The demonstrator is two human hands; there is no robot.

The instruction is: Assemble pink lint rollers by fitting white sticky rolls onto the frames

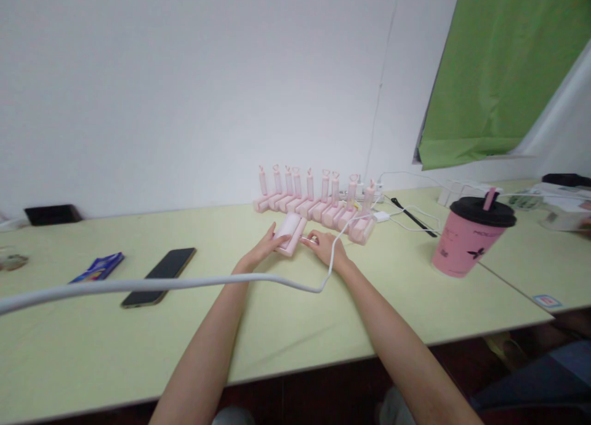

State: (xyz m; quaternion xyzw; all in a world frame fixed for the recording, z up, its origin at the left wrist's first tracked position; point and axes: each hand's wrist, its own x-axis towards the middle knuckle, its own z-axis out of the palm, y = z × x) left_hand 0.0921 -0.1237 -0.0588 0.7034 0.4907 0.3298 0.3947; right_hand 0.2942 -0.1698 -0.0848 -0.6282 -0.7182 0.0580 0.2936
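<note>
My left hand (264,246) is closed around the left side of a pale pink oblong case (290,223), tilted just above or resting on the table; I cannot tell which. Just right of that case, my right hand (327,247) pinches a small, slim silvery-white piece (307,240), whose kind is too small to make out. Behind both hands runs a slanting row of similar pink cases (318,210). Several slim pink tubes (309,185) with loop-like tops stand upright along that row.
A white cable (194,283) crosses the view in front of my forearms. To the left lie a dark phone (161,274) and a blue packet (99,267). On the right stands a pink lidded cup (468,243), with a black strap (413,217) and thin white cables behind it.
</note>
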